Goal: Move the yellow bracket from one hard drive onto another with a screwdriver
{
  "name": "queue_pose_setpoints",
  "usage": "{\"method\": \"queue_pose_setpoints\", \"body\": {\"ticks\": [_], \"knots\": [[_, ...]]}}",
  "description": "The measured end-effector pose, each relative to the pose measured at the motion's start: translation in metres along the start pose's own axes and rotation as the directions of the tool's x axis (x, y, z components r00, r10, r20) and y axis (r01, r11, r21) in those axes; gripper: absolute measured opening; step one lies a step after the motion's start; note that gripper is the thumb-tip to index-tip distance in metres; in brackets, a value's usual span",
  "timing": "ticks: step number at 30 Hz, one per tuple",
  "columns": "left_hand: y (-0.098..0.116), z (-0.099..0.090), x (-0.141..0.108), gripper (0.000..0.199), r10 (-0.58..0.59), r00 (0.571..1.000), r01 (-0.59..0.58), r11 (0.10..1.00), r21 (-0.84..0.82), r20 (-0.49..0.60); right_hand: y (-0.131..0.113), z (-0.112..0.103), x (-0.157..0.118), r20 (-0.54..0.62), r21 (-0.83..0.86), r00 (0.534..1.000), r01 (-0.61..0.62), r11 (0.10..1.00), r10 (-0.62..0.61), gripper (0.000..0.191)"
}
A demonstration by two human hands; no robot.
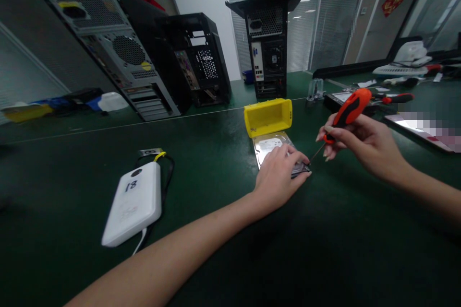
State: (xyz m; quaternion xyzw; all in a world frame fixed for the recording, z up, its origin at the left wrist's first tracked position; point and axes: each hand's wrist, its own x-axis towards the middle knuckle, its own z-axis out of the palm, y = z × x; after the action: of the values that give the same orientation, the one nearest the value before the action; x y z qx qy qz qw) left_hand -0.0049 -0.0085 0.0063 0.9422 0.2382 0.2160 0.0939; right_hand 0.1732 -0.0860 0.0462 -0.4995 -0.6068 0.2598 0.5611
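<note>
A silver hard drive point(267, 146) lies on the green table, just in front of a yellow bin point(269, 117) tipped with its opening toward me. My left hand point(279, 175) is over the drive's near part, its fingers and thumb closed on the right near corner. In my right hand point(363, 144) is a red and black screwdriver point(351, 108), held between thumb and fingers. Its thin shaft slants down to the left, with the tip at the drive's right near corner, close to my left fingertips. Whether the tip touches a screw is too small to tell.
A white power bank point(135, 201) with a cable lies on the left of the table point(209, 153). Computer cases point(129, 53) stand along the back. At the right are a clear holder point(316, 90), another red-handled tool point(398, 99) and a flat device point(421, 129).
</note>
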Motion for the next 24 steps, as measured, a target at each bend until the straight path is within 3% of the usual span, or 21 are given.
{"method": "queue_pose_setpoints", "body": {"ticks": [9, 24], "knots": [[0.0, 0.0008, 0.0001, 0.021, 0.009, 1.0, -0.009, 1.0, 0.008, -0.006, 0.001, 0.0019, 0.0016, -0.019, 0.029, 1.0, -0.004, 1.0, 0.004, 0.019], [0.0009, 0.0002, 0.0003, 0.021, 0.001, 1.0, -0.001, 1.0, 0.018, -0.005, -0.0067, 0.0074, 0.004, 0.026, -0.089, 0.999, 0.046, 0.995, -0.044, 0.019]]}}
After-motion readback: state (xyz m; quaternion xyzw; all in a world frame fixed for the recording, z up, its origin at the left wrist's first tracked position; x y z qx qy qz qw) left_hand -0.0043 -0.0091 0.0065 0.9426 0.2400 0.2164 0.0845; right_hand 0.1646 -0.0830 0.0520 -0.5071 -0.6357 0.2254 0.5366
